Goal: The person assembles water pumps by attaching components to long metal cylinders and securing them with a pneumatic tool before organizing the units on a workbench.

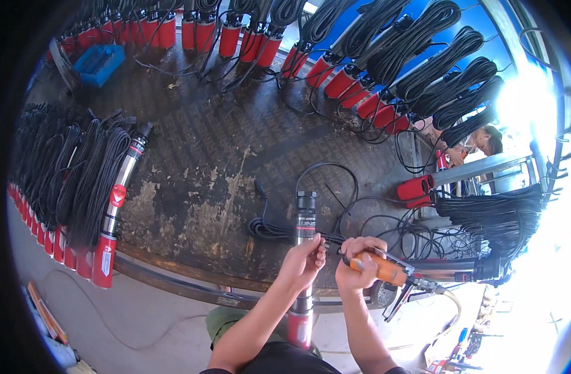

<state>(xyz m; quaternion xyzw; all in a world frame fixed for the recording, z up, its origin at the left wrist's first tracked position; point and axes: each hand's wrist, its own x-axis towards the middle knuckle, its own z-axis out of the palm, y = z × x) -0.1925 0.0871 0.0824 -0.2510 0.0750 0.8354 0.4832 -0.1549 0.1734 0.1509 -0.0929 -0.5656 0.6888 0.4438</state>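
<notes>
A submersible pump (305, 239), a long steel tube with a black top and a red lower end, stands in front of me at the table's near edge. My left hand (306, 260) is closed beside the tube, fingertips pinched together; what they hold, if anything, is too small to make out. My right hand (358, 268) grips an orange air tool (385, 270), its nose pointing left towards my left fingers. A pale air hose (452, 301) runs from the tool's rear. Behind the pump lies a coil of black cable (270, 230) on the table.
Rows of similar pumps with coiled black cables (385, 103) line the table's far and right sides. More red-ended pumps (105, 252) lean along the left. A blue tray (99, 65) sits far left on the worn table (192, 168). Another person (485, 140) works beyond the right side.
</notes>
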